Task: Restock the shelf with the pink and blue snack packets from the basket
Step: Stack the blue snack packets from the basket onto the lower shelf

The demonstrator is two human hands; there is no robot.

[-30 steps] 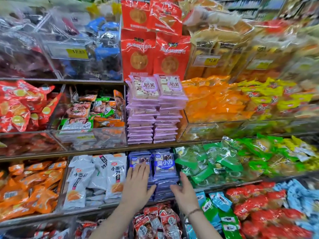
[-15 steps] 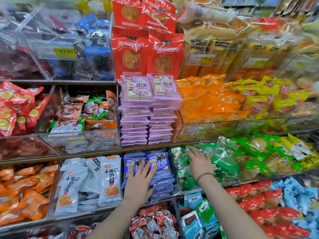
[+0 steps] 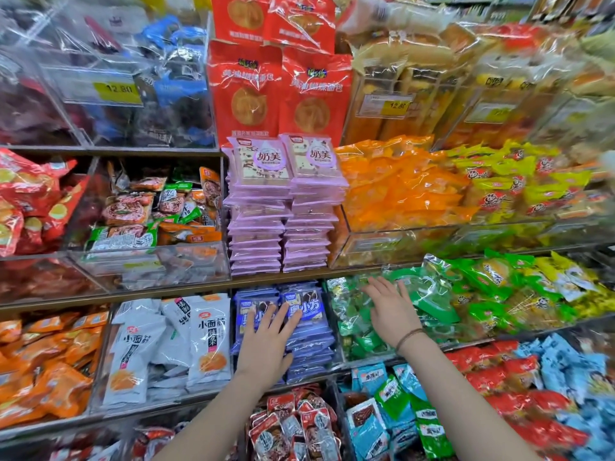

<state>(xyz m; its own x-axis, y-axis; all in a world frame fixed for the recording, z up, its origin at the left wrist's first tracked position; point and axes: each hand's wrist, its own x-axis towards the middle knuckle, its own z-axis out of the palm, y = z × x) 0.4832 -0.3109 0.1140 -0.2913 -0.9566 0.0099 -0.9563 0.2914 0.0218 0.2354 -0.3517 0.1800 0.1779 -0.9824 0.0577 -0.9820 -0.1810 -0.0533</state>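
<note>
Presses with left hand point(image 3: 264, 344), fingers straight and spread, nothing clasped, flat on the front of the blue packets point(image 3: 309, 341). Holds right hand point(image 3: 391, 314) likewise spread and empty over the green packets point(image 3: 429, 294), at 3 o'clock of the blue stacks; contact unclear. Finds blue stacks under the left palm and on to 1 o'clock, piled vertically. Finds pink packets point(image 3: 286, 211) one shelf up, at 12 o'clock of the left hand. Shows no basket. Judges left hand nearer both stacks.
</note>
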